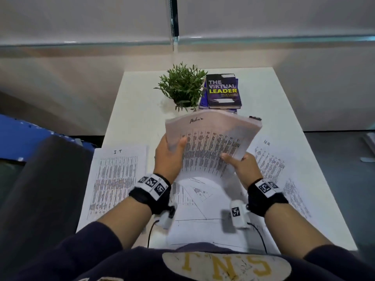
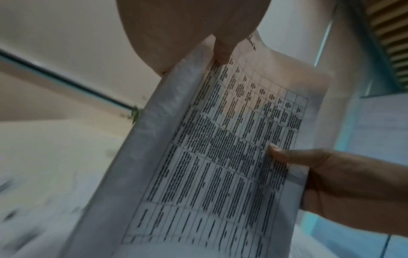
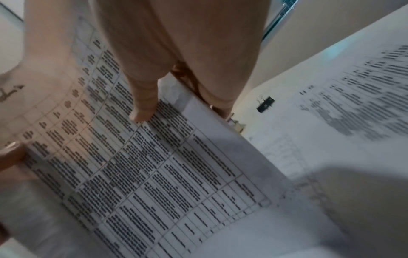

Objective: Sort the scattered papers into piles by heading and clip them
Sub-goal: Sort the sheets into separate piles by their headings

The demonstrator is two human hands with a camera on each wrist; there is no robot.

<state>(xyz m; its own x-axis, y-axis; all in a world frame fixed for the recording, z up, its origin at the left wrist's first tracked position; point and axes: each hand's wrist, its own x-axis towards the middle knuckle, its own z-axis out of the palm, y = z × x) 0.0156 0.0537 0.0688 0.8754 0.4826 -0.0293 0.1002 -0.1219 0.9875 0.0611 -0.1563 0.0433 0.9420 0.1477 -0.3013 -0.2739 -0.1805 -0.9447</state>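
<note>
Both my hands hold a thick stack of printed papers [image 1: 211, 142] lifted off the white table [image 1: 138, 102], with a handwritten heading starting with "A" on top. My left hand [image 1: 169, 153] grips its left edge, thumb on the top sheet. My right hand [image 1: 239, 162] grips the lower right corner, thumb on the print. The same stack [image 2: 216, 157] fills the left wrist view, and the right wrist view shows it [image 3: 143, 165] under my thumb. An "IT" pile [image 1: 115, 179] lies flat at left, an "HR" pile [image 1: 272, 165] at right. A black binder clip [image 1: 255, 118] lies behind the stack.
A small potted plant [image 1: 182, 88] and a stack of books [image 1: 223, 92] stand at the far middle of the table. More sheets [image 1: 203, 211] lie under my wrists near the front edge. A dark chair [image 1: 40, 189] stands to the left.
</note>
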